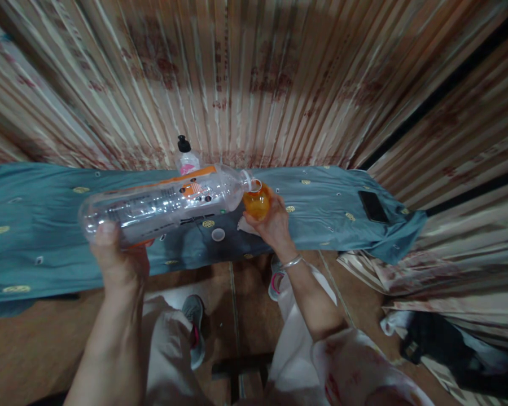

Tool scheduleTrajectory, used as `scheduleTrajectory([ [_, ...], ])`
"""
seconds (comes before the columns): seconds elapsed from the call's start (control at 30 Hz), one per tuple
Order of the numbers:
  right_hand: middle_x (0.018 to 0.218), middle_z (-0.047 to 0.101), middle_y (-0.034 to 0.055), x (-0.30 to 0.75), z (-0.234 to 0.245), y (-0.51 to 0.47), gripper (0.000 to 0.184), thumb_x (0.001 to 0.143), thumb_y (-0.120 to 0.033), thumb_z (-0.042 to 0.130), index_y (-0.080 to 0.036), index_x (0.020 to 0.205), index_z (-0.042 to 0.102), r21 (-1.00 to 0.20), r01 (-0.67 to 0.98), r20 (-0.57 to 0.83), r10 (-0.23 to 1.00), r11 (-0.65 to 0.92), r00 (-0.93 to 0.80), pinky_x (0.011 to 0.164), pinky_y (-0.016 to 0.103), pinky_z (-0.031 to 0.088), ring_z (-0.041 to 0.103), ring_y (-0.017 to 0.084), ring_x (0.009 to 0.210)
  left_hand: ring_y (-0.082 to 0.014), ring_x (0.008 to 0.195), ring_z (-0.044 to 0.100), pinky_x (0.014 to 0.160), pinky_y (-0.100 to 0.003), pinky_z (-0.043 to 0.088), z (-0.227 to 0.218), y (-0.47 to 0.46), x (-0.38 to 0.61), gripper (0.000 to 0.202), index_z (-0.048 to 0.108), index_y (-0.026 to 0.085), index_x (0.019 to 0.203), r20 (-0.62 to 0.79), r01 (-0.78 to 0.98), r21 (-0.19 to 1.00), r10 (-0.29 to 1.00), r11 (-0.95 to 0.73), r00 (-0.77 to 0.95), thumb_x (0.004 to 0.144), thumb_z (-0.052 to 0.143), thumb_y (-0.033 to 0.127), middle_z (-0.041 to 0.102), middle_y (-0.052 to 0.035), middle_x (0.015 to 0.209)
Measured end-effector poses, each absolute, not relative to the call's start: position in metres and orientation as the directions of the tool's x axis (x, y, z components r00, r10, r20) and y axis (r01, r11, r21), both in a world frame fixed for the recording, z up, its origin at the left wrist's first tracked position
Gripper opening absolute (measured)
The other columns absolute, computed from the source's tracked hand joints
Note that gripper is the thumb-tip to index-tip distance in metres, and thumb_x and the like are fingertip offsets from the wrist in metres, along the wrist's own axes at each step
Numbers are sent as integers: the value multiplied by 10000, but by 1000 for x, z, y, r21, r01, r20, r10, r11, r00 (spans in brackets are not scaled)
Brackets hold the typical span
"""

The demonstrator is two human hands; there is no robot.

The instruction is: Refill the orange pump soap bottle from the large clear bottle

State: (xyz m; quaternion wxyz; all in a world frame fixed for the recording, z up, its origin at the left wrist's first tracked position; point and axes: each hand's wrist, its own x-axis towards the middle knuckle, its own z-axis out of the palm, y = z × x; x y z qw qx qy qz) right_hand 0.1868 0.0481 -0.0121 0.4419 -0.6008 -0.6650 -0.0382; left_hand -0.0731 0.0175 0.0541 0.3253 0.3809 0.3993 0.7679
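My left hand (117,254) is wrapped round the base end of a large clear plastic bottle (161,207) with an orange and white label. The bottle lies nearly level in the air, its open neck pointing right and tilted over the mouth of a small orange cup (257,204). Around that orange, see-through cup my right hand (275,221) is closed, with a bangle on the wrist. Neck and cup rim overlap in view; whether they touch I cannot tell. On the cloth below the bottle sits a small white cap (218,234).
A teal patterned cloth (46,225) covers the long narrow table. Behind the large bottle stands a small bottle with a black top (184,148). A dark phone (372,206) lies at the right. Pleated curtains (237,84) hang behind. A black bag (444,344) rests on the floor.
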Motion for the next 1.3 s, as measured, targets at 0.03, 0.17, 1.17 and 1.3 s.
scheduleTrajectory([
  [0.03, 1252, 639, 162, 187, -12, 48, 824, 676, -334, 823, -137, 1368, 421, -478, 834, 636, 764, 276, 111, 1044, 483, 500, 605, 301, 1161, -108, 583, 447, 369, -189, 348, 55, 17, -73, 565, 666, 170, 835, 322, -204, 859, 806, -469, -496, 498, 752, 615, 542, -25, 821],
  [0.17, 1235, 649, 166, 187, -11, 48, 823, 664, -326, 831, -121, 1355, 434, -474, 835, 640, 761, 280, 108, 1043, 474, 498, 608, 301, 1144, -105, 572, 452, 359, -193, 346, 56, 17, -73, 572, 663, 160, 830, 326, -212, 860, 819, -464, -472, 503, 763, 618, 547, -30, 829],
  [1.17, 1248, 645, 166, 186, -10, 47, 824, 678, -331, 824, -120, 1369, 429, -476, 839, 627, 771, 264, 113, 1038, 462, 503, 605, 297, 1160, -121, 626, 458, 381, -189, 324, 55, 18, -74, 627, 665, 193, 895, 305, -229, 860, 820, -455, -484, 455, 790, 621, 518, -19, 859],
  [1.3, 1254, 642, 168, 186, -11, 47, 807, 704, -350, 801, -127, 1378, 415, -482, 836, 621, 776, 263, 114, 1050, 467, 490, 596, 291, 1171, -124, 617, 460, 380, -198, 334, 56, 18, -72, 610, 662, 179, 844, 310, -220, 862, 819, -456, -483, 457, 780, 636, 525, -27, 842],
])
